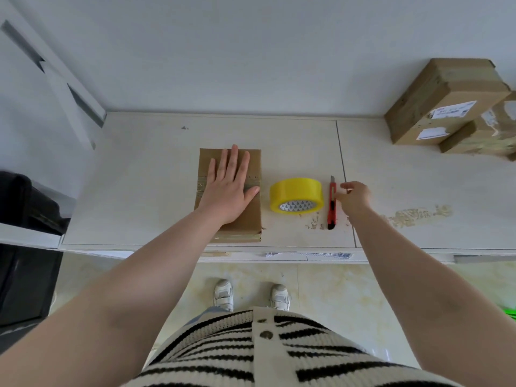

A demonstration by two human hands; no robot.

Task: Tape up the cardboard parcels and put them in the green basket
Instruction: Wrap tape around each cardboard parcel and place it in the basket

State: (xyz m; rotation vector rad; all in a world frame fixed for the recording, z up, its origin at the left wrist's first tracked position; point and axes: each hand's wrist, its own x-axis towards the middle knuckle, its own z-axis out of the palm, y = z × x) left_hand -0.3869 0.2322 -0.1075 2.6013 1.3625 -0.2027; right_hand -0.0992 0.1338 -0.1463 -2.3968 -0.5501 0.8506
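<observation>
- Striped knit top [251, 353] filled the foreground.
- Left hand [230, 188] pressed flat, fingers straight, on the taped cardboard parcel [252, 219].
- Right hand [356, 198], loosely curled, held nothing beside the red utility knife [332, 202].
- Glossy yellow tape roll [296, 194] stood between.

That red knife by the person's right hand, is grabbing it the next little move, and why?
Probably yes. The right hand hovers just beside the red utility knife, fingers loosely reaching and holding nothing, while the left hand presses flat on the cardboard parcel, which already has tape across it. Closing the fingers on the knife seems the likely next move, perhaps to cut tape.
</observation>
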